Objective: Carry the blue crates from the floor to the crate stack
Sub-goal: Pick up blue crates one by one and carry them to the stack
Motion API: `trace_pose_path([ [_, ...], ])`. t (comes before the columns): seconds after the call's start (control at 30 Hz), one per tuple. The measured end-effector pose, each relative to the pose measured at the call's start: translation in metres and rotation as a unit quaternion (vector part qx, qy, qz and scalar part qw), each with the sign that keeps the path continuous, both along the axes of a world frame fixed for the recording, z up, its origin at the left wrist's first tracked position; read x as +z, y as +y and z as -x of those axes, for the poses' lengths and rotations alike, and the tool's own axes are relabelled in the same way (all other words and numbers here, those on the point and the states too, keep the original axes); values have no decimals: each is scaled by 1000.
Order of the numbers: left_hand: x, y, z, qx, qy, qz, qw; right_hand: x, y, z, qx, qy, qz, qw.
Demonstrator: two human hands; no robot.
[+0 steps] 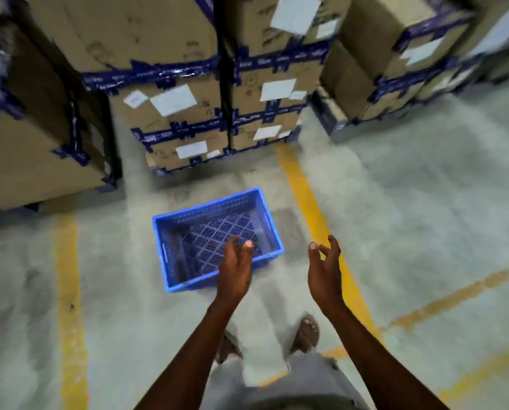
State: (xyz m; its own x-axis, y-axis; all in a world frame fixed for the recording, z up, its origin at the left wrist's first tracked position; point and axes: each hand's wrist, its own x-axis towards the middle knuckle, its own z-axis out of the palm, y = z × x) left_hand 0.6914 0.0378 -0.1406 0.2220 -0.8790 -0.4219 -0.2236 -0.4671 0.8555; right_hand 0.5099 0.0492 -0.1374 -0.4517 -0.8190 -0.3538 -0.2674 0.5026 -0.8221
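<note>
One empty blue crate point(188, 232) with a slotted bottom sits upright on the concrete floor ahead of me. My left hand point(237, 264) reaches out over the crate's near right corner, fingers relaxed and holding nothing. My right hand point(324, 267) hovers to the right of the crate over a yellow line, fingers spread and loosely bent, also holding nothing. Neither hand touches the crate. No crate stack is in view.
Tall stacks of cardboard boxes point(188, 113) taped in blue stand behind the crate, with more at the left point(34, 128) and right point(395, 69). Yellow floor lines point(300, 184) run either side of the crate. My feet point(306, 332) are on the bare floor below.
</note>
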Motion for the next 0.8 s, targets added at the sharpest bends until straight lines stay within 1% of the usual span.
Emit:
trace_pose_path([
  [0.1, 30, 15, 61, -28, 22, 17, 999, 24, 31, 56, -69, -8, 23, 997],
  [0.17, 39, 19, 102, -53, 26, 28, 998, 33, 44, 94, -101, -12, 26, 994],
  [0.27, 44, 23, 178, -125, 25, 41, 991, 41, 66, 168, -131, -32, 35, 990],
  [0.33, 44, 21, 225, -180, -2, 52, 982, 41, 79, 219, -152, -33, 36, 987],
  [0.43, 45, 18, 308, -266, -53, 93, 958, 39, 100, 301, -182, -35, 46, 982],
  [0.5, 46, 16, 357, -313, -68, 96, 942, 43, 110, 347, -205, -39, 42, 977],
  [0.67, 64, 13, 485, -400, -57, 93, 910, 63, 138, 458, -306, -34, 58, 950],
  [0.8, 65, -8, 596, -466, -46, 89, 879, 64, 144, 553, -385, -35, 76, 919],
])
